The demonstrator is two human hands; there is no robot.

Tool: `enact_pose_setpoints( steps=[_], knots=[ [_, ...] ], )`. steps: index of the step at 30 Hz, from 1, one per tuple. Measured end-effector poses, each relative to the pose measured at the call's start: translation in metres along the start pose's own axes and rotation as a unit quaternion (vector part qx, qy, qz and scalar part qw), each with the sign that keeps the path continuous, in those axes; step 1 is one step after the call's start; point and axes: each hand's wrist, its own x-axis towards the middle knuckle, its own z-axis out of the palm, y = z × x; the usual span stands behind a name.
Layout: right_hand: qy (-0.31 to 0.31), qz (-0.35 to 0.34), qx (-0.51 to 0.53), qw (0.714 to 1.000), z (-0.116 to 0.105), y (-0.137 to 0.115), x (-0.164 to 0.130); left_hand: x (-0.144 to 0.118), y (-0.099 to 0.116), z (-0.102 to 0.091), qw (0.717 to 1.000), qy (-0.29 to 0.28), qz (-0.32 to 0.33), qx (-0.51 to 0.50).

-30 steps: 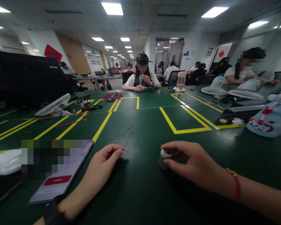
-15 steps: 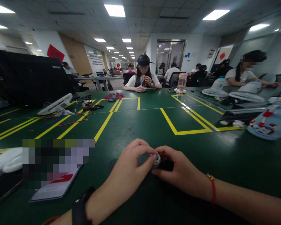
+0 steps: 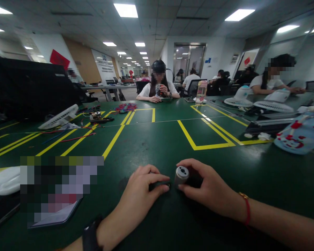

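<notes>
A small silver metal cylinder (image 3: 181, 174) stands upright at the near middle, with dark holes in its top face; it looks like a small motor. My right hand (image 3: 209, 188) grips it from the right, thumb in front and fingers behind. Just left of it, apart from the cylinder, my left hand (image 3: 142, 186) has its thumb and index finger drawn close in a pinch. A tiny dark piece seems to sit between those fingertips, too small to name.
A phone (image 3: 59, 216) lies on the green table at the left, partly pixelated. Farther back are a white fan (image 3: 59, 118), loose wires (image 3: 125, 107) and a pink-capped bottle (image 3: 201, 92). A blue bag-like item (image 3: 298, 136) stands right. A person (image 3: 158, 87) sits opposite.
My left hand has drawn off the top of the cylinder, down and to the left. My right hand, still holding the cylinder, has shifted slightly right, and the cylinder's top now shows.
</notes>
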Motion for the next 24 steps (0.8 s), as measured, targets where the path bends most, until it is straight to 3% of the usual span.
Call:
enact_pose_setpoints(
  steps=[4, 7, 10, 13, 15, 18, 20, 22, 24],
  knots=[
    [0.1, 0.074, -0.085, 0.989, -0.054, 0.028, -0.017, -0.011, -0.009, -0.023, 0.994, 0.038, -0.068, -0.079],
    [0.195, 0.178, -0.19, 0.945, -0.109, 0.07, -0.041, -0.022, -0.024, -0.038, 0.978, 0.087, -0.149, -0.119],
    [0.22, 0.236, -0.279, 0.904, -0.152, 0.11, -0.065, -0.028, -0.039, -0.042, 0.955, 0.122, -0.196, -0.188],
    [0.218, 0.238, -0.319, 0.891, -0.169, 0.127, -0.075, -0.027, -0.046, -0.038, 0.946, 0.128, -0.194, -0.224],
    [0.243, 0.193, -0.38, 0.871, -0.163, 0.121, -0.072, -0.025, -0.045, -0.036, 0.948, 0.121, -0.195, -0.222],
    [0.28, 0.032, -0.463, 0.84, -0.129, 0.088, -0.056, -0.023, -0.041, -0.035, 0.953, 0.115, -0.196, -0.202],
    [0.207, -0.051, -0.421, 0.882, -0.093, 0.057, -0.04, -0.023, -0.038, -0.035, 0.958, 0.118, -0.192, -0.179],
    [0.062, -0.07, -0.328, 0.94, -0.052, 0.027, -0.022, -0.024, -0.037, -0.035, 0.965, 0.119, -0.181, -0.149],
    [-0.017, -0.07, -0.259, 0.963, -0.016, 0.005, -0.005, -0.026, -0.038, -0.035, 0.972, 0.117, -0.166, -0.117]
  ],
)
